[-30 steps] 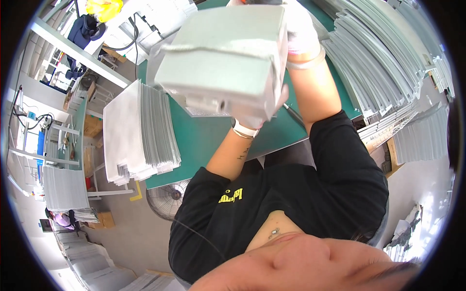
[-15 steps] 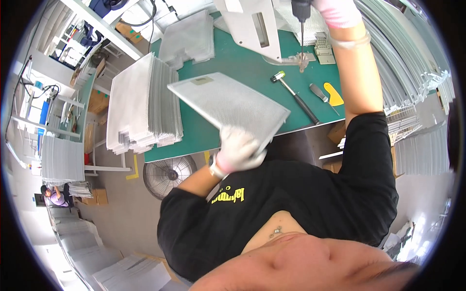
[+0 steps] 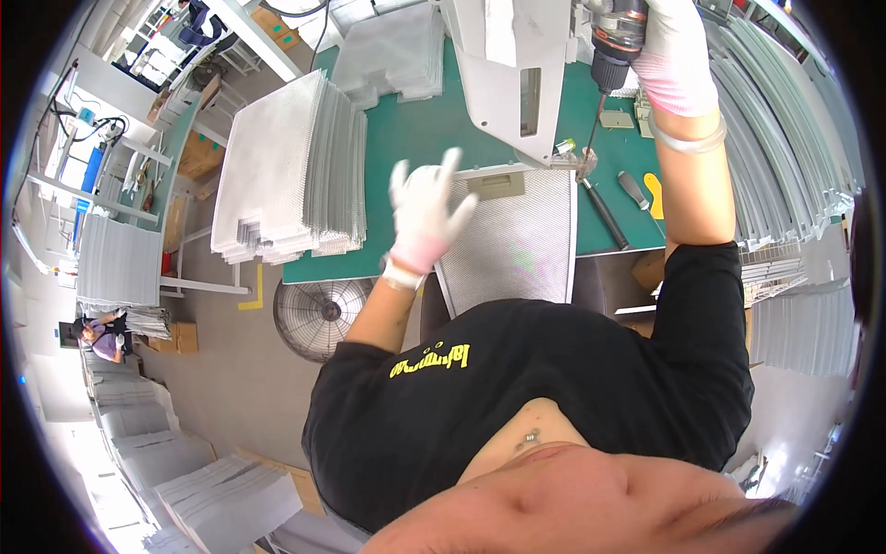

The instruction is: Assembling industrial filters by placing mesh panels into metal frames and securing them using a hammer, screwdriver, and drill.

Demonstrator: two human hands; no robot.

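Observation:
My left hand [image 3: 426,214], in a white glove, is spread open at the left edge of a framed mesh filter panel [image 3: 517,235]. That panel has a grey latch plate [image 3: 498,186] near its far edge, and its near end reaches my shirt. My gloved right hand [image 3: 678,60] is closed around a black power screwdriver [image 3: 620,39], its long bit pointing down. The bit's tip meets a clear guide piece [image 3: 583,163] at the foot of a pale grey stand [image 3: 503,92]. The panel's far right corner lies beside this guide.
Stacked mesh sheets [image 3: 286,175] stand at left, with another stack [image 3: 392,55] behind. A hammer [image 3: 604,214], a screwdriver [image 3: 633,189], a yellow scraper [image 3: 655,194] and small grey plates [image 3: 616,119] lie at right. A floor fan [image 3: 323,319] stands below the green table [image 3: 406,138].
The panel has turned and moved right, its far edge now at the stand. My left hand has let go of it and spread its fingers. The power screwdriver shows lower in view.

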